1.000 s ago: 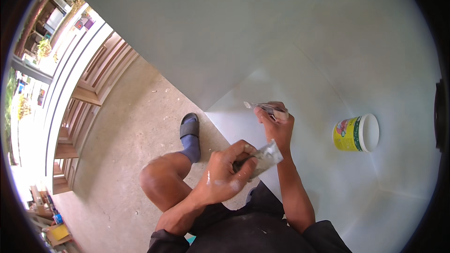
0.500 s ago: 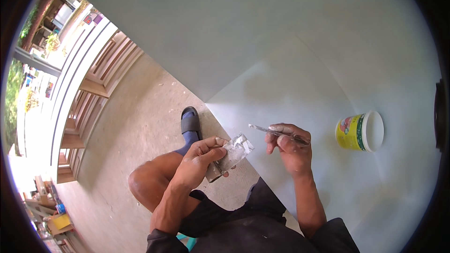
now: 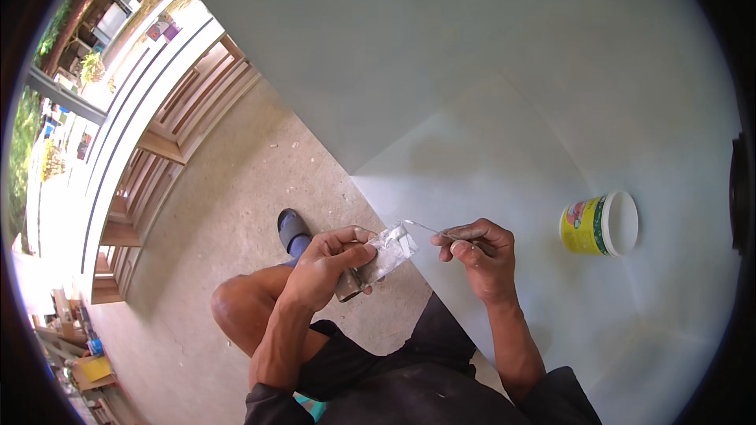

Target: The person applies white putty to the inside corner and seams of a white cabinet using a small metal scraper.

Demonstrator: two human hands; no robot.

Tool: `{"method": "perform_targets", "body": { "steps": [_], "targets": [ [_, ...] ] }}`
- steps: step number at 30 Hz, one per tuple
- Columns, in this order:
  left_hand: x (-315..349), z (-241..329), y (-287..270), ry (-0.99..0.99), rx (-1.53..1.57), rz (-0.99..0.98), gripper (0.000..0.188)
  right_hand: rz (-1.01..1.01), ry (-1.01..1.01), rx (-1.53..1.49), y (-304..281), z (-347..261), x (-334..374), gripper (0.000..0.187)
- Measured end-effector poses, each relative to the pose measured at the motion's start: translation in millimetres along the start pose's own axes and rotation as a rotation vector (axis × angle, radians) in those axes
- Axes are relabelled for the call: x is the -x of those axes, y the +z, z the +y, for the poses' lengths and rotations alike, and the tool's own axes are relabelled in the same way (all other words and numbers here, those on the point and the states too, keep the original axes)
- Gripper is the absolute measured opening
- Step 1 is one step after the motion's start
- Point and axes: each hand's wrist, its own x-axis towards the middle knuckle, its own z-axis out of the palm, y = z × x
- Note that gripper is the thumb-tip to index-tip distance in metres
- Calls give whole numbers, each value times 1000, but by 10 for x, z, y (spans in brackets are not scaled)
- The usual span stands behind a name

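In my left hand (image 3: 319,271) is a broad flat metal putty knife (image 3: 394,252), its blade smeared with whitish putty and my thumb pressed on it. A dark handle end shows below the fingers. My right hand (image 3: 492,264) pinches a slim metal spatula (image 3: 423,227), seen nearly edge-on. Its whitish tip lies close by the upper corner of the broad blade; whether they touch I cannot tell. Both hands are above the edge of a large pale grey-green panel (image 3: 472,134). A yellow and green tub (image 3: 583,227) with a white rim is on the panel, right of my right hand.
My bent left leg and a foot in a dark slide sandal (image 3: 294,224) are over the concrete floor (image 3: 260,157). Wooden frames (image 3: 161,145) stand at the left. Boxes and clutter (image 3: 94,370) are at the lower left, and a dark object (image 3: 739,193) is at the far right edge.
My right hand has tilted the spatula and brought its tip left to the broad blade. My left hand has shifted slightly left with its putty knife. My left foot appears farther left and lower.
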Motion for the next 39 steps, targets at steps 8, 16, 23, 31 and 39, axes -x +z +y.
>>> {"method": "perform_targets", "body": {
  "steps": [8, 16, 23, 31, 39],
  "targets": [
    [156, 98, -14, 17, -72, 69, 18, -231, 0, 118, 53, -26, -28, 31],
    [208, 70, -41, 66, -134, 104, 17, -266, -32, 265, 70, 112, -160, 26],
    [272, 99, -102, 182, -218, 136, 20, -183, -205, 671, -25, 151, -168, 22],
    [205, 197, -157, 174, -524, 335, 19, -250, -476, 1079, 180, -306, -313, 30],
    [179, 177, -156, 223, -605, 320, 24, -358, -588, 1409, 496, -405, -296, 29]
  ]
}}
